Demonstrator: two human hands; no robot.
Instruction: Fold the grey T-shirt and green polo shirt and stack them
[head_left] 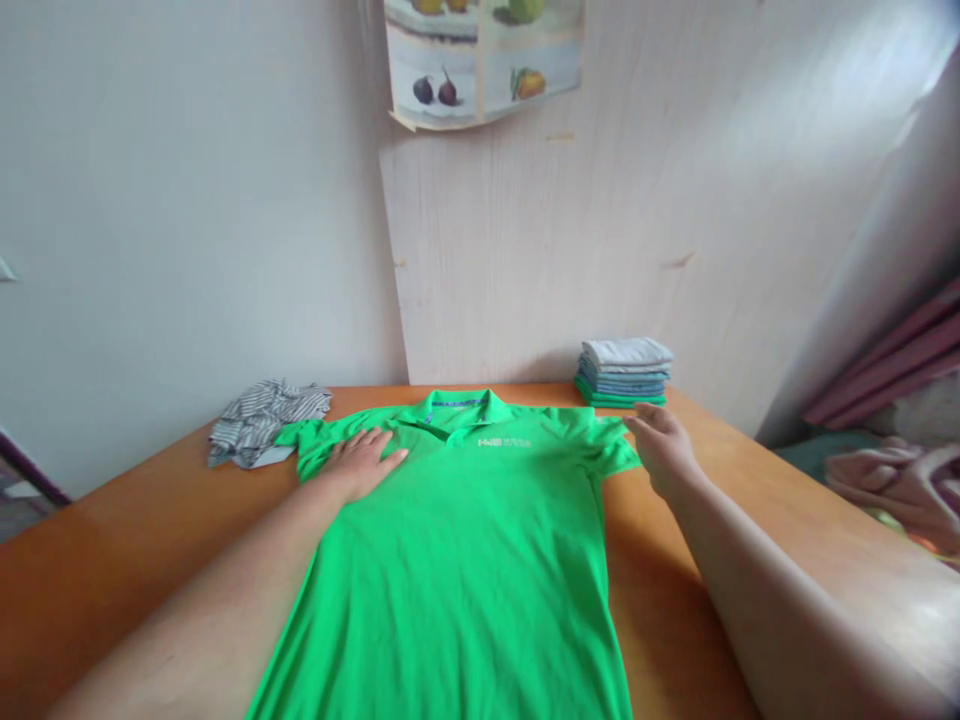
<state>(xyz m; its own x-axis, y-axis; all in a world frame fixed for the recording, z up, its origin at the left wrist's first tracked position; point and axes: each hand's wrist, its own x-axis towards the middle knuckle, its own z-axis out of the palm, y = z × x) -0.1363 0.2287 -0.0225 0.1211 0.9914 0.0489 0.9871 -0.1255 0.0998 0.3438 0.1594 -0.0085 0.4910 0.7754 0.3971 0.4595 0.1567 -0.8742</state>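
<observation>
A green polo shirt (pixel 472 560) lies spread front side up, its collar toward the wall and its lower end running out of view at the bottom. White lettering shows on the chest. My left hand (pixel 361 462) rests flat on the shirt near the shoulder on the left, fingers stretched out. At the other side, my right hand (pixel 664 445) pinches the edge of the sleeve between thumb and fingers. That sleeve is pulled outward to the right, while the left sleeve lies bunched near a striped garment.
The shirt lies on an orange-brown wooden table (pixel 750 500). A crumpled striped garment (pixel 266 420) sits at the back left. A stack of folded clothes (pixel 624 372) stands at the back right, by the wall. Pink fabric (pixel 900 485) lies beyond the right edge.
</observation>
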